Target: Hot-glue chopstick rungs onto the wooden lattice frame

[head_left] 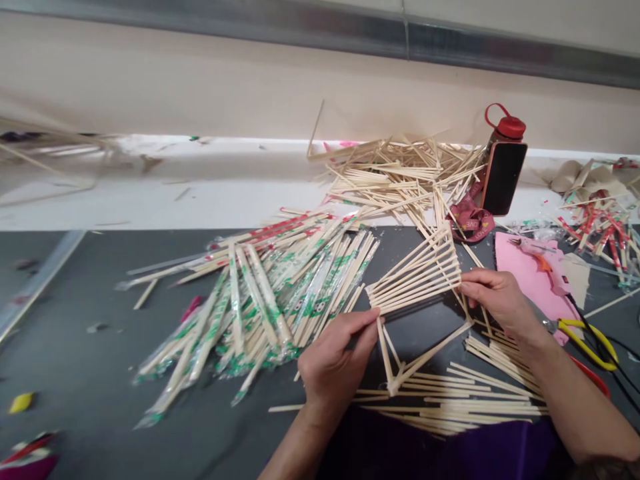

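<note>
Between my hands is a frame of pale wooden chopsticks (417, 283), with a slatted panel of parallel sticks on top and an open triangular part below. My left hand (340, 357) pinches its near left corner between thumb and fingers. At the panel's right end, my right hand (493, 300) grips the other corner with closed fingertips. Loose bare chopsticks (445, 403) lie on the dark table under and in front of the frame. To the left spreads a heap of chopsticks in clear and green wrappers (295, 293).
A tangle of bare sticks (400, 173) lies at the back. A phone (503, 177) leans on a red-capped bottle (511, 127). At right are a pink glue gun (545, 263), yellow-handled pliers (593, 343), a cord and torn wrappers (607, 230).
</note>
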{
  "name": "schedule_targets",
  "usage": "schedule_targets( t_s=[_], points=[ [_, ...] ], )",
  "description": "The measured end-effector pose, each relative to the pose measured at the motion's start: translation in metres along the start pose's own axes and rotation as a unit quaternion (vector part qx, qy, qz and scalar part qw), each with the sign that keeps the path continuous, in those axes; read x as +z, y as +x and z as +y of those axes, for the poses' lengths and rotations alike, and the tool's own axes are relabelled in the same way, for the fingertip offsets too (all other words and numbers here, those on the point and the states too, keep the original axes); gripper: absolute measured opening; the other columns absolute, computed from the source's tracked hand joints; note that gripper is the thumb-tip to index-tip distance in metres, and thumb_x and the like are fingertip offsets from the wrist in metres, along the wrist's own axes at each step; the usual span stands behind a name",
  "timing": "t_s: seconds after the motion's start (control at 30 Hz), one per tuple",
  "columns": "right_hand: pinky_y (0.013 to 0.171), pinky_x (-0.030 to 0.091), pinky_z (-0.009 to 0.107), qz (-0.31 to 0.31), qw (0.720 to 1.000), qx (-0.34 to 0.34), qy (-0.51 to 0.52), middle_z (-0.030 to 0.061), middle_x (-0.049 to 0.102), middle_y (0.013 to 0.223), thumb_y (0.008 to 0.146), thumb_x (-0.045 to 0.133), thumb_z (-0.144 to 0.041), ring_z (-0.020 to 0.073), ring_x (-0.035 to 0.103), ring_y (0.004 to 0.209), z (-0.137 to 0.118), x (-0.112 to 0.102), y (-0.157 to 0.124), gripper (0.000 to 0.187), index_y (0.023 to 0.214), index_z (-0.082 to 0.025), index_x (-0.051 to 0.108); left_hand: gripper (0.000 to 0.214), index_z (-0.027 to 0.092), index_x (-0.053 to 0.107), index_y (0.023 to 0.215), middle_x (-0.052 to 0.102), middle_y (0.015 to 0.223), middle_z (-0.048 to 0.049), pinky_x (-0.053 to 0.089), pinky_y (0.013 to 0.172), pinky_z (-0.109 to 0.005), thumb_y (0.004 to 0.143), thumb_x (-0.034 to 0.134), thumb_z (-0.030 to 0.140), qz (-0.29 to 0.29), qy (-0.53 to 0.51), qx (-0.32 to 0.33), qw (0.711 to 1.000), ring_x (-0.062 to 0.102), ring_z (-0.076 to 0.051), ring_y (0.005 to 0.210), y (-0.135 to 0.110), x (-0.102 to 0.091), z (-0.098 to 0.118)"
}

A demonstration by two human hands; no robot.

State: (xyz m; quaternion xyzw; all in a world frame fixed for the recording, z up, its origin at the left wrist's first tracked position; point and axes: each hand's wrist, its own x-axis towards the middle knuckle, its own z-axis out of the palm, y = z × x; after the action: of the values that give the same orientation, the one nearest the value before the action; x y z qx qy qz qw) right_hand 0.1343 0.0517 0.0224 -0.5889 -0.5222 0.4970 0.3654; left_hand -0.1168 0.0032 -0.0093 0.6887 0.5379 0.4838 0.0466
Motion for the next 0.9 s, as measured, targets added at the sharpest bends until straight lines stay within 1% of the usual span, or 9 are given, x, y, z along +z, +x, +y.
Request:
schedule_targets(
  t_s=[0.2, 0.33, 0.57, 0.9],
  points=[
    [0.053, 0.04, 0.023, 0.004, 1.0, -0.006, 0.005, -0.0006, 0.066, 0.068, 0.072, 0.069, -0.033, 0.0084, 0.051, 0.052, 0.0011, 0.0008, 0.0008, 0.017, 0.079, -0.018, 0.076, 0.009, 0.02, 0.072, 0.089, 0.076, 0.079, 0.0001, 0.055, 0.069, -0.02, 0.082, 0.067, 0.017, -0.003, 0.013, 0.006, 1.0, 0.071, -0.013, 0.068, 0.001, -0.0002, -0.0002],
    [0.053, 0.041, 0.023, 0.001, 1.0, -0.011, 0.0, 0.0004, 0.067, 0.07, 0.073, 0.069, -0.034, 0.0091, 0.051, 0.053, 0.0026, 0.0002, 0.0009, 0.019, 0.08, -0.018, 0.076, 0.009, 0.021, 0.073, 0.088, 0.076, 0.079, 0.0003, 0.056, 0.068, -0.021, 0.082, 0.066, 0.018, -0.004, 0.023, 0.0, 1.0, 0.071, -0.013, 0.067, 0.0014, -0.0007, 0.0004],
    [0.053, 0.041, 0.024, -0.007, 1.0, -0.015, -0.003, 0.0004, 0.067, 0.07, 0.075, 0.069, -0.035, 0.0092, 0.05, 0.053, 0.0035, -0.0009, 0.0012, 0.019, 0.081, -0.018, 0.076, 0.01, 0.021, 0.073, 0.089, 0.076, 0.079, -0.0006, 0.056, 0.068, -0.023, 0.082, 0.066, 0.019, -0.008, 0.01, -0.018, 1.0, 0.071, -0.014, 0.067, -0.0005, 0.0, -0.0004],
    [0.053, 0.038, 0.024, -0.001, 1.0, -0.022, -0.019, -0.0004, 0.065, 0.068, 0.075, 0.068, -0.036, 0.0092, 0.048, 0.054, 0.0007, -0.0012, -0.0006, 0.021, 0.08, -0.017, 0.076, 0.009, 0.02, 0.072, 0.088, 0.075, 0.077, -0.0005, 0.055, 0.066, -0.021, 0.082, 0.066, 0.017, 0.001, 0.016, 0.006, 1.0, 0.071, -0.013, 0.066, 0.001, 0.0014, 0.0006]
  ],
)
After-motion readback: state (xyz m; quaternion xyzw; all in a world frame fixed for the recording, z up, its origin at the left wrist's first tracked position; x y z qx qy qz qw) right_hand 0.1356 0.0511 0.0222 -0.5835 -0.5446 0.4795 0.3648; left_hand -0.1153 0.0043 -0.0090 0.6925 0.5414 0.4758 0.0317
